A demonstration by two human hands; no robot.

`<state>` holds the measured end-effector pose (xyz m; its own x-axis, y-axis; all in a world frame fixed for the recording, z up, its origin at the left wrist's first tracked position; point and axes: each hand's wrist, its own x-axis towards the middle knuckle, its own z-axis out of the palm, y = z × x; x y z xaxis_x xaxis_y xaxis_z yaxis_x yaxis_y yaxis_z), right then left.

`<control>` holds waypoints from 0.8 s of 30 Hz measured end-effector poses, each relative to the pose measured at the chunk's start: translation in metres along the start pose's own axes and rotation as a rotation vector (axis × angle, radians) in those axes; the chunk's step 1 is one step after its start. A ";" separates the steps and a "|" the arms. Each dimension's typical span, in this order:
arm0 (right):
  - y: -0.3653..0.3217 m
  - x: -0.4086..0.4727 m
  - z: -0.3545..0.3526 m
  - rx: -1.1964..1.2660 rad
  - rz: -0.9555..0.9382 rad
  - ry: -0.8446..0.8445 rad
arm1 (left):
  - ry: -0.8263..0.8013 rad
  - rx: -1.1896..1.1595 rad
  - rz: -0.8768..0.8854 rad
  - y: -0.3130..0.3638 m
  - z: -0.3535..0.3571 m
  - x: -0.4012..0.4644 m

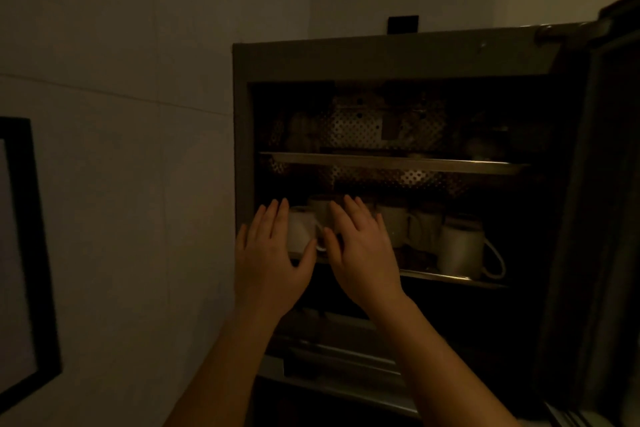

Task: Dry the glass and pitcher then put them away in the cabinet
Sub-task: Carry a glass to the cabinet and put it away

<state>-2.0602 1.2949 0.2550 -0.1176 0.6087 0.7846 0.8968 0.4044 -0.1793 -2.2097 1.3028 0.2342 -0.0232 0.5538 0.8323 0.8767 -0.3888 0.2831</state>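
The dim cabinet stands open in front of me, its door swung out to the right. Both my hands reach to the left end of the middle shelf. My left hand and my right hand have straight fingers, and they flank a pale cup or glass that shows between them. I cannot tell whether either hand touches it. Several white mugs stand along the same shelf. At the right end is a larger white vessel with a handle, possibly the pitcher.
An upper shelf holds dark, unclear items against a perforated metal back panel. A lower rack shows below my wrists. A tiled wall fills the left, with a black-framed panel at the far left edge.
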 end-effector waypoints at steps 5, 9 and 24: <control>-0.007 -0.039 -0.006 0.018 0.089 -0.073 | -0.089 -0.030 -0.041 0.004 -0.008 -0.038; -0.017 -0.078 -0.007 0.050 0.157 -0.127 | -0.138 -0.037 -0.056 0.003 -0.015 -0.074; -0.034 -0.208 -0.043 0.050 0.332 -0.267 | -0.267 -0.083 -0.119 0.038 -0.047 -0.194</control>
<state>-2.0475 1.1250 0.1233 0.0614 0.8642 0.4993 0.8839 0.1853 -0.4294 -2.1942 1.1459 0.1056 0.0132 0.7689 0.6393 0.8328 -0.3622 0.4185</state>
